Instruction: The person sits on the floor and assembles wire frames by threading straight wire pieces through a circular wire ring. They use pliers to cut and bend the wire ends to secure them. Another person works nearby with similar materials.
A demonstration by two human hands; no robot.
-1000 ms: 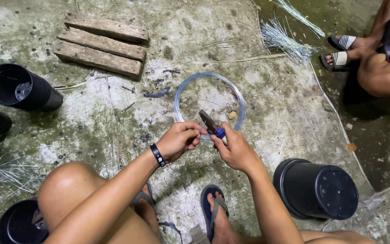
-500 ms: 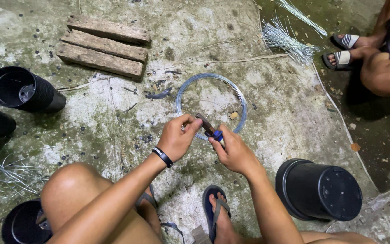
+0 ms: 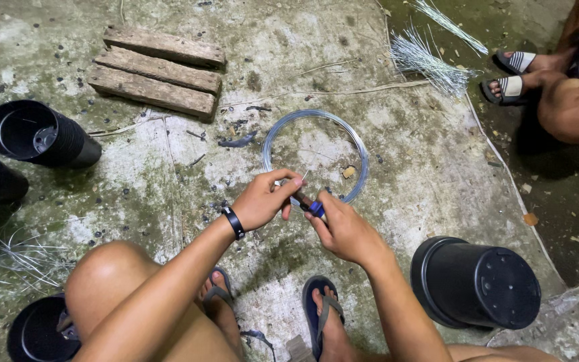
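The left hand (image 3: 263, 200) pinches the free end of a thin wire between thumb and fingers (image 3: 288, 179), holding it taut so the tool can bite. The right hand (image 3: 346, 231) is closed around a blue-handled cutter (image 3: 311, 206), whose head sits just beside the left fingertips, on the wire; whether its jaws are closed cannot be told. The wire runs from a coil (image 3: 356, 144) lying flat on the floor just beyond the fingers, close enough to draw from. The coil is a neat grey, shiny ring of many thin turns. Black pots (image 3: 477, 285) stand right of the right hand.
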